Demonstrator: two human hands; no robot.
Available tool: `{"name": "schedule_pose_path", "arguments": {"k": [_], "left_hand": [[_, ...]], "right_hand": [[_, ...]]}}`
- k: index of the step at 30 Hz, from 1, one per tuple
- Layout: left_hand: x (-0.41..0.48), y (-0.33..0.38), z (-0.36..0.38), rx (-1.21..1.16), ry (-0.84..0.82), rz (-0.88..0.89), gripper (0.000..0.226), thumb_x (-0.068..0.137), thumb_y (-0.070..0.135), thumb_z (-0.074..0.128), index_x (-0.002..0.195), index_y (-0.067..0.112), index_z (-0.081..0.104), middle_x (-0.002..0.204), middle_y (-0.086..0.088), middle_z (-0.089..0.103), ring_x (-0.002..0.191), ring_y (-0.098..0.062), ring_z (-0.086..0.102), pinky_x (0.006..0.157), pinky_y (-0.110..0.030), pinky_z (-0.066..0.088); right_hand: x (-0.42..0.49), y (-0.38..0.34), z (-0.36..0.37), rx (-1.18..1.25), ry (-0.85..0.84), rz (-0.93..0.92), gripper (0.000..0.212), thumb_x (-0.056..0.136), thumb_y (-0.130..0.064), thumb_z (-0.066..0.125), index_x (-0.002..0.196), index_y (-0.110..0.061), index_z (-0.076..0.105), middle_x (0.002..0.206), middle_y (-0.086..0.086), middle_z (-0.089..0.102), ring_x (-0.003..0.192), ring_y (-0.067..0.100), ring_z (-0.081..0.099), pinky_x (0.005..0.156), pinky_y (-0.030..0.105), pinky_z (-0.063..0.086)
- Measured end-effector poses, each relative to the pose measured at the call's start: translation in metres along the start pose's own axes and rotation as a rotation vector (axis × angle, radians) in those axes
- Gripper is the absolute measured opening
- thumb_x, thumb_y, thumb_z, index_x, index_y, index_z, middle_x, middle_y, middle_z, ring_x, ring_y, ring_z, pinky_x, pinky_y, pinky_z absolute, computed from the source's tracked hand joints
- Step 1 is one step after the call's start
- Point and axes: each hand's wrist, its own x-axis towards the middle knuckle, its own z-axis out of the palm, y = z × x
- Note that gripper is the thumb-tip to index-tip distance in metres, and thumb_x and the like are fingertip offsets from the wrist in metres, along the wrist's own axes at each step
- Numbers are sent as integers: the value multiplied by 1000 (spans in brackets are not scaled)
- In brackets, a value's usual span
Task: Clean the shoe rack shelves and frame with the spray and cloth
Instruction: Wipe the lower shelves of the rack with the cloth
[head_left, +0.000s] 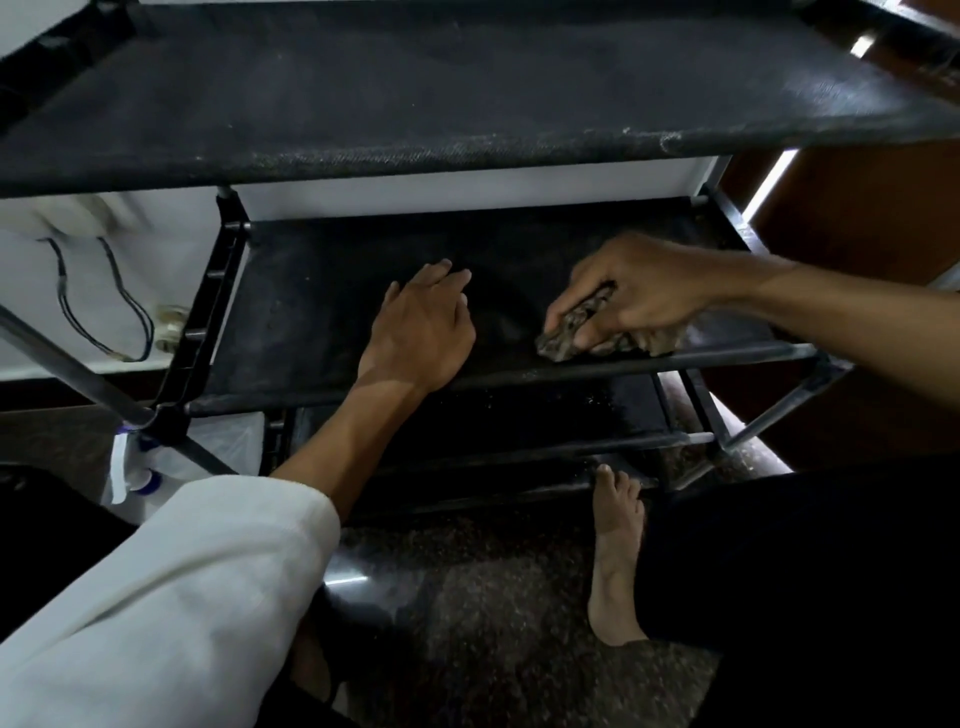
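Note:
A black shoe rack fills the view, with a dusty top shelf (467, 104), a middle shelf (322, 291) and a lower shelf (519, 415). My left hand (421, 327) lies flat on the middle shelf with its fingers straight. My right hand (634, 291) grips a crumpled brown cloth (566, 338) and presses it on the right part of the same shelf, near the front bar. A white spray bottle (135, 467) with blue parts stands on the floor to the left, behind the rack's frame leg (78, 374).
A white wall with a socket and hanging dark cables (124, 306) lies behind the rack on the left. A bare foot (618, 545) rests on the speckled floor (467, 597) close to the lowest bar. Brown wooden panelling (857, 218) stands to the right.

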Motion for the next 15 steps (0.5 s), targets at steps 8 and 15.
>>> {"name": "schedule_pose_path", "arguments": {"k": [8,15], "left_hand": [[1,-3,-3,-86,30,4,48,100,9,37,148,9,44,155,-12,41,146,-24,33,121,-45,24],[3,-5,-1,-85,9,-25,45,105,21,35,149,18,44,159,-4,36,147,-19,31,123,-43,20]], "right_hand": [[46,-48,20,-90,76,-213,39,82,-36,80,119,-27,73,87,-8,57,79,7,54,70,17,34],[-6,-5,-3,-121,-34,-45,37,80,-28,82,114,-40,73,87,-19,59,81,-1,57,73,1,33]]}}
